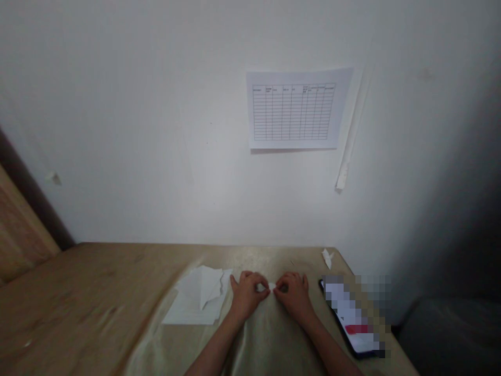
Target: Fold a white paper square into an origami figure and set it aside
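Between my two hands is a small piece of white paper [272, 286], pinched from both sides just above the covered tabletop. My left hand [248, 293] grips its left edge between thumb and forefinger. On the other side, the thumb and forefinger of my right hand [293, 292] close on the right edge. Most of the piece is hidden by the fingertips, so its exact shape cannot be made out. Left of my left hand lies a stack of white paper sheets [188, 310], with a torn, folded sheet [211, 286] on top.
A phone [352, 324], partly pixelated, lies to the right of my right hand. Behind it, a crumpled paper scrap [327, 258] rests near the table's [117, 292] back right corner. A printed table sheet [293, 112] hangs on the white wall [156, 130]. Wood [23, 230] stands at far left.
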Demonstrator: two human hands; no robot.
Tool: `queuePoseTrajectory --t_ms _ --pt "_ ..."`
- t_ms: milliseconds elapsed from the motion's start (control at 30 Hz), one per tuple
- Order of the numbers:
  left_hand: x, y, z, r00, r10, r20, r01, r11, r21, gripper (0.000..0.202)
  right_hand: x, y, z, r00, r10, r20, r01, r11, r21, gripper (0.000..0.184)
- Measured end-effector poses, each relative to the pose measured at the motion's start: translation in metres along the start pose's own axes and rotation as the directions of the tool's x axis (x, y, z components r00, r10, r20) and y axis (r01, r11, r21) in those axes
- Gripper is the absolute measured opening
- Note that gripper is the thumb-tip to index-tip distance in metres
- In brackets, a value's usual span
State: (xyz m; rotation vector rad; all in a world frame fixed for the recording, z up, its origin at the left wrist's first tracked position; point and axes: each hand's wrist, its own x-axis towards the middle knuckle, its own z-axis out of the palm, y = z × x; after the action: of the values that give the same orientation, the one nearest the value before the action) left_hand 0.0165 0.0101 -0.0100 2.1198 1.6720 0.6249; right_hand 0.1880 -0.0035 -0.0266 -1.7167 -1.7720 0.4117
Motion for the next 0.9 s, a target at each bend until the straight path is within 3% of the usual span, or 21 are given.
queuePoseTrajectory --t_ms 500,900 --pt "0.0007 0.0012 0.0007 1.000 0.009 -0.022 -0.010 0.999 -0.038 0.004 -0.0008 -0.0032 -0.0007 1.000 0.009 -0.012 -0.009 1.000 0.028 0.008" --pt "0.0026 -0.0015 0.0022 1.000 -0.026 -0.005 0.026 1.000 -0.001 0.016 -0.0018 -0.0041 -0.0008 1.000 0.000 0.028 0.001 0.999 -0.034 0.011"
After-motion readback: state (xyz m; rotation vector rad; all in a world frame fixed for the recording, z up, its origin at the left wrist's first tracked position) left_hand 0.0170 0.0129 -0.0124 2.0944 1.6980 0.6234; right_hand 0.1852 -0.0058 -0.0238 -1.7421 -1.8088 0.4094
